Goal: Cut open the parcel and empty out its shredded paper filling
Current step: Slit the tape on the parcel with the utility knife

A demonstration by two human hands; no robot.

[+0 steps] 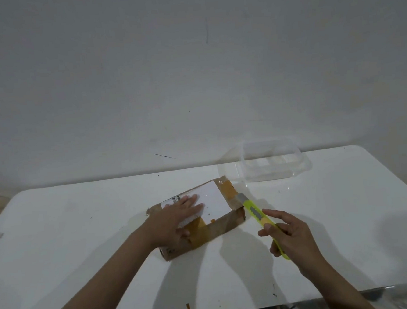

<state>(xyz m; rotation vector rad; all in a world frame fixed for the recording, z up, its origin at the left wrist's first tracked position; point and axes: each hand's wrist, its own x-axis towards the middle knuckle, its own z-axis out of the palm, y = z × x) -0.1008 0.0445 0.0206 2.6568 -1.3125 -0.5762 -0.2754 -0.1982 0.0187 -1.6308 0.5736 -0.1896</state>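
A brown cardboard parcel (pixel 223 223) with a white label and brown tape lies in the middle of the white table (pixel 82 237). My left hand (pixel 175 217) lies flat on the parcel's top, fingers straight, pressing it down. My right hand (pixel 289 235) grips a yellow-green utility knife (pixel 257 212) by its handle, index finger lifted. The knife's grey tip touches the taped right end of the parcel near its top edge. No shredded paper shows.
A clear plastic container (pixel 273 159) stands at the table's back right, close behind the parcel. A small scrap of brown tape (pixel 188 308) lies near the front edge. A plain wall runs behind the table.
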